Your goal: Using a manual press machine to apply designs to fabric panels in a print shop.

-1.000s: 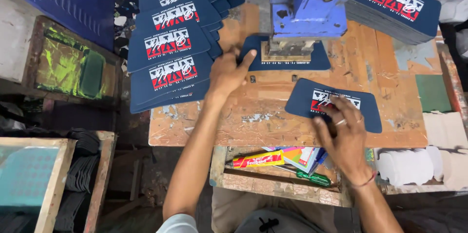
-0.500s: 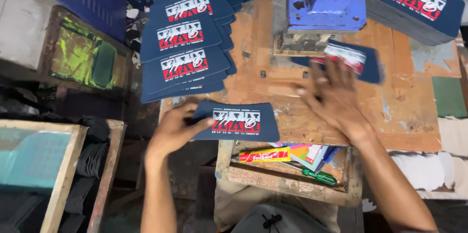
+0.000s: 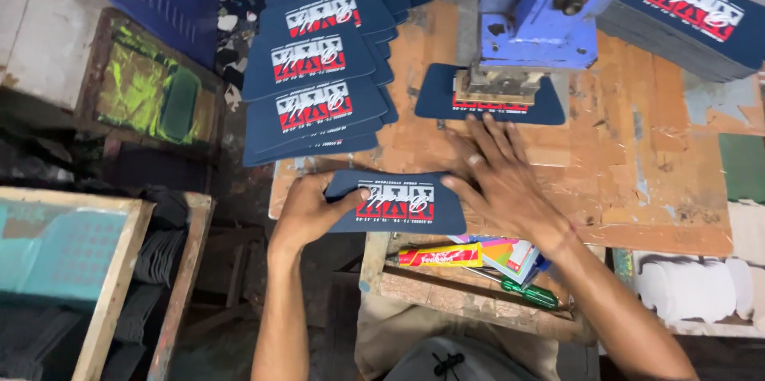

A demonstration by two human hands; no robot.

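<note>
Worn workbench [image 3: 637, 182]: printed navy panel [image 3: 396, 202] between both hands' fingers [image 3: 351, 194].

The worn orange wooden tabletop [image 3: 621, 158] carries a blue press [image 3: 542, 14] at its far edge, with one navy printed patch [image 3: 446, 94] lying under the press head. An overlapping row of patches [image 3: 319, 86] runs along the left side, a stack [image 3: 685, 18] sits at far right, and one patch [image 3: 398, 202] overhangs the near edge.

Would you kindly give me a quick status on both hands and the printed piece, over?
Left hand grips navy printed piece at the bench's near edge. Right hand flat, touching its right end. Another piece under the blue press. Nothing in the way.
</note>
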